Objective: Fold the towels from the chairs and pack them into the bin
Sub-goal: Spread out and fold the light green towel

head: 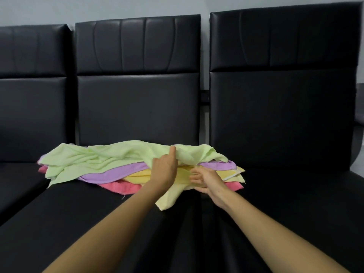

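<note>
Plainly, the person's left grip [165, 168] is lifting the near edge of the green towel [110, 156], clamped on the cloth. The right grip [204, 181] is pinching the pale yellow towel [171, 194], which is trailing out of the pile toward the front of the chair seat [88, 213]. The towels are lying heaped on that seat, green on top, with a purple towel [114, 175] and a pink towel [126, 187] showing beneath; the bin is not appearing anywhere in view. The likely trouble is drag. The pale yellow one is sitting under the weight of the others, so pulling it out could be carrying the purple and green layers along and spilling the loose heap off the seat's front, or into the gap beside the next chair. The lift is raising only one spot, so the far side may be pinning the cloth. A pinch near one corner could also be slipping, or drawing the towel into a twist and making the fold harder.
</note>
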